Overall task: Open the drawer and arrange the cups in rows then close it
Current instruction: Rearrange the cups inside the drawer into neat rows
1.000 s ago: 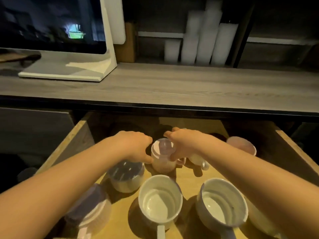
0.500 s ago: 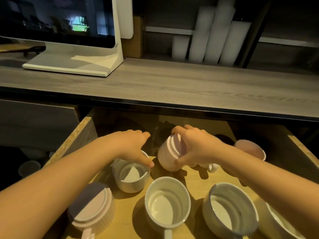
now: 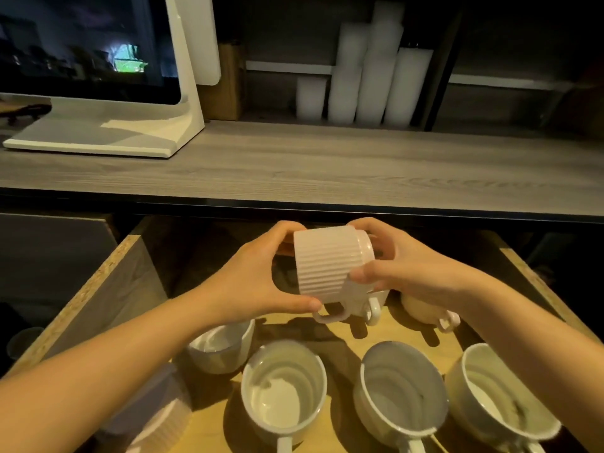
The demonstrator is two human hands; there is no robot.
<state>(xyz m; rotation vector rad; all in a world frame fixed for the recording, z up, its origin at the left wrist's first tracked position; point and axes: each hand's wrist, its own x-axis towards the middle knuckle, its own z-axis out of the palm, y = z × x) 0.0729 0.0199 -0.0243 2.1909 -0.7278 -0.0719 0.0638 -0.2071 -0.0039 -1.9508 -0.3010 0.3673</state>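
A dim counter of grey wood grain (image 3: 327, 165) runs across the middle of the frame, a white monitor stand (image 3: 137, 135) at upper left. Below it the drawer (image 3: 108, 282) stands open. Both hands hold a pink ribbed mug (image 3: 330, 259) tipped on its side above the drawer floor at centre: left hand (image 3: 251, 282) and right hand (image 3: 402, 266) have fingers wrapped round it. Risk: the mug could slip or knock the small white cup (image 3: 372, 305) beneath, or the white mugs (image 3: 284, 390) along the lower edge, chipping them.
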